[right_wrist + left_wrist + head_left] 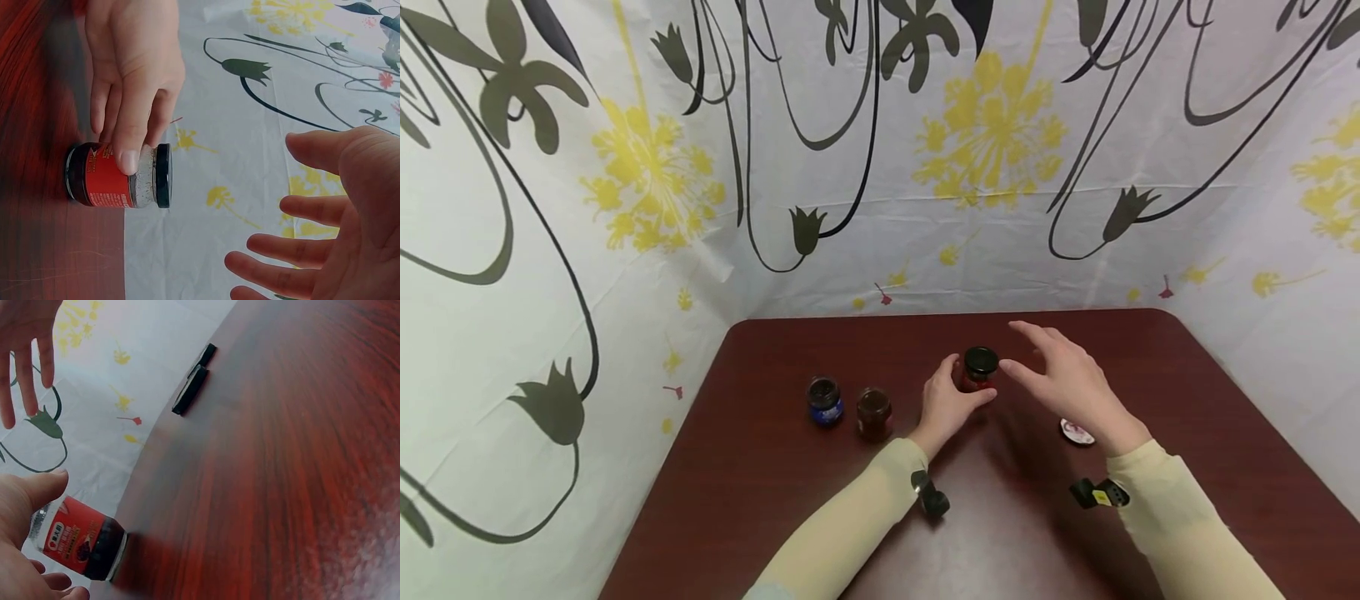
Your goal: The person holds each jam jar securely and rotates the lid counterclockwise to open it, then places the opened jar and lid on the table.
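Glass jar (115,189) with a red label (100,178) and a black lid (164,178) stands upright on the worktop (737,500), and from where I stand I can see that the left hand (950,402) is curled round it, the thumb at the edge of the label and the fingers behind. The right hand (1067,383) is just beside it, spread wide and holding nothing. In my opinion the hold is the weak point: smooth glass could turn or slip if the thumb relaxes, and a sideways push from the right hand could then tip the jar over. To the left, a brown jar (874,412) and a blue-labelled jar (825,402) stand near each other; they seem to have no lids, so I would worry about spilling if the left sleeve (857,512) swings toward the brown one. Near the right wrist a patterned round disc (1078,432), perhaps a lid, lies flat, and a low movement of that arm could sweep it away.
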`<state>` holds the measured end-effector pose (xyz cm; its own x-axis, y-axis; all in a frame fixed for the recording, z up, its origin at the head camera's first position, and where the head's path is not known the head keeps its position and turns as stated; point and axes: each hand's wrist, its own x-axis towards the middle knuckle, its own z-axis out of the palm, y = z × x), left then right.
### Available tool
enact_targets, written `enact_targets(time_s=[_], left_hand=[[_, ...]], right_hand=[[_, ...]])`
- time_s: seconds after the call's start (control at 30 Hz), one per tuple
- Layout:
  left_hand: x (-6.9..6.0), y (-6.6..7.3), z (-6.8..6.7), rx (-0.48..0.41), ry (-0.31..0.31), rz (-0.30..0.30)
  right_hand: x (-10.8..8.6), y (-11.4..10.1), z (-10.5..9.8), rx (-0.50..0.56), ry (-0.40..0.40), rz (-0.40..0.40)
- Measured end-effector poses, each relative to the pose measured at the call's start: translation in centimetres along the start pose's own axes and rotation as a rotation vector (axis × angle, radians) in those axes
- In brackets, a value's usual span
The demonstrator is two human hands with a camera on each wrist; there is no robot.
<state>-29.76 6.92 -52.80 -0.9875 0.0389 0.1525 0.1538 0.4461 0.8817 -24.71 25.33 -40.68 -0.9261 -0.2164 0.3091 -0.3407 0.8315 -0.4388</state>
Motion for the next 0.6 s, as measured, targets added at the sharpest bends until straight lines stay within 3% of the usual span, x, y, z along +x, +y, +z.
enact_targets(time_s=[0.27,0.6], left_hand=[[0.4,-0.8,0.9,-0.009,0.010,0.045],[1.1,-1.5,1.3,-0.007,0.000,0.066]], right_hand=[[-0.3,0.1,0.2,0.006,-0.008,0.023],[-0.1,-0.3,0.4,0.026,0.003,-0.006]])
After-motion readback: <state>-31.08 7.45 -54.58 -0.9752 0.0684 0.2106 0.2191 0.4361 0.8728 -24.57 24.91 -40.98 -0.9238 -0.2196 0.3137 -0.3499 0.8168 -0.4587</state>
